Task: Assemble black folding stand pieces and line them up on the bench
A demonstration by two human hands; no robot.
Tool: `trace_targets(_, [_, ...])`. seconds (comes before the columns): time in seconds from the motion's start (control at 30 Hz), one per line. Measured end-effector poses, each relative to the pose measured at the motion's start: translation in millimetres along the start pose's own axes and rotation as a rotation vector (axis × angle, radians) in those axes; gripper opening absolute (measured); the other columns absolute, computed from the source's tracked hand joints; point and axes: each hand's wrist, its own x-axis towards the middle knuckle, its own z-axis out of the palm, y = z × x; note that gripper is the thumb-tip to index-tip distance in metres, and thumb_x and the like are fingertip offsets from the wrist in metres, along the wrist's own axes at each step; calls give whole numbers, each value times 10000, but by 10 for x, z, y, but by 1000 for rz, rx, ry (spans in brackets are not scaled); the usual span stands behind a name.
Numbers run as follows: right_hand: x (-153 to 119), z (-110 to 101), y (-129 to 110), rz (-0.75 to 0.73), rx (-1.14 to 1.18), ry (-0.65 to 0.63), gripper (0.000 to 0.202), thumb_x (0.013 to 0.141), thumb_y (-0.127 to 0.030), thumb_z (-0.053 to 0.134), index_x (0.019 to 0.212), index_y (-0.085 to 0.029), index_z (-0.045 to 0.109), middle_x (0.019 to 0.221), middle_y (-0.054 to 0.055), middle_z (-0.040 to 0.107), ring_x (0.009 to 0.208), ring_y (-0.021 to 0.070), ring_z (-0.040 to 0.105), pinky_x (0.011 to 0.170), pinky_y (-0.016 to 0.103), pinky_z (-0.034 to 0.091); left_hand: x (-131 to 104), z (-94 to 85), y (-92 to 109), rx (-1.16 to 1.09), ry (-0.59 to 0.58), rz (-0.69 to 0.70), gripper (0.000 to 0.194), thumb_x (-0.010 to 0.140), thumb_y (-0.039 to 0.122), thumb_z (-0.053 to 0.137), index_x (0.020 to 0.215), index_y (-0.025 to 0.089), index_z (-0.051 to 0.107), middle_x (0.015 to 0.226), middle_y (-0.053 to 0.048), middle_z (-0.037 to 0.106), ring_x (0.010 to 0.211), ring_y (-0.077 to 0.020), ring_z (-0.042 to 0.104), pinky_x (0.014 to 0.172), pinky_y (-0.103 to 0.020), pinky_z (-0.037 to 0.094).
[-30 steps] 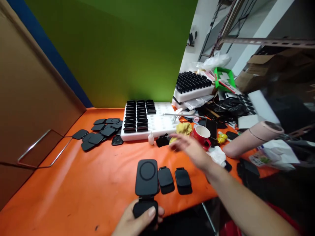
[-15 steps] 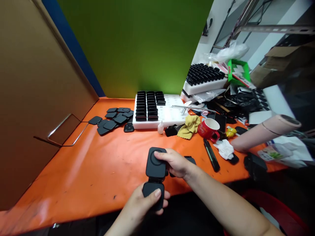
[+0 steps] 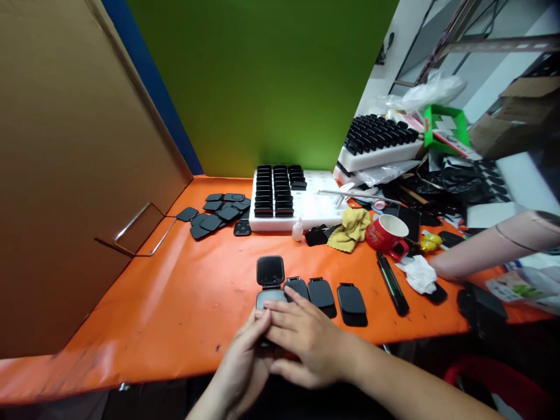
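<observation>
Near the table's front edge is an unfolded black hinged pad (image 3: 270, 270), its glossy square panel pointing away from me and its lower panel looking grey under the light. My left hand (image 3: 247, 356) is closed around the near end of the lower panel, thumb along its left side. Across that same panel lies my right hand (image 3: 306, 338), its fingers stretched out flat and partly covering it. Just to the right, several similar black pads, including a middle pad (image 3: 322, 293) and a right-hand pad (image 3: 352, 303), rest on the orange table (image 3: 175, 303).
Loose black panels (image 3: 211, 223) are piled at the back left beside a bent metal wire stand (image 3: 144, 230). A white foam tray (image 3: 280, 223) holds rows of black parts. Rightward are a small bottle (image 3: 297, 230), yellow cloth (image 3: 350, 230), red mug (image 3: 385, 233) and cutter (image 3: 392, 286).
My right hand has come down from the upper panel onto the lower one, fingers straightened. The pad now shows a glossy upper face instead of the ringed one. The view has shifted slightly left.
</observation>
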Motion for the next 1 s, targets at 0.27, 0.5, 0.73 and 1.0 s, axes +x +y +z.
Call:
trace_targets(0.27, [90, -152, 247, 645, 579, 525, 379, 832, -438, 483, 1116, -190, 527, 930, 72, 595, 825, 188, 567, 721, 317, 455, -76, 31, -32, 360, 50, -102, 340, 767, 288, 605, 1068, 144, 540, 951, -116, 652, 710, -177, 623, 639, -298, 481])
trace_targets(0.5, [292, -145, 318, 769, 1245, 431, 357, 753, -494, 567, 710, -140, 546, 550, -33, 502, 453, 77, 461, 431, 195, 359, -93, 18, -97, 451, -16, -146, 305, 747, 321, 626, 979, 138, 553, 920, -129, 669, 681, -172, 621, 652, -303, 465])
trace_targets(0.73, [180, -205, 301, 670, 791, 459, 366, 780, -498, 533, 710, -140, 550, 627, -1, 541, 556, 98, 491, 481, 202, 370, -11, 55, -112, 461, 74, -157, 473, 719, 346, 650, 1112, 147, 478, 924, -145, 670, 690, -191, 632, 612, -301, 467])
trace_targets(1.0, [162, -123, 382, 745, 1070, 494, 387, 761, -527, 544, 707, -144, 524, 574, -20, 499, 484, 80, 453, 441, 192, 350, 1, 34, -134, 475, 41, -156, 441, 705, 362, 659, 1069, 151, 527, 949, -152, 668, 721, -213, 637, 623, -309, 460])
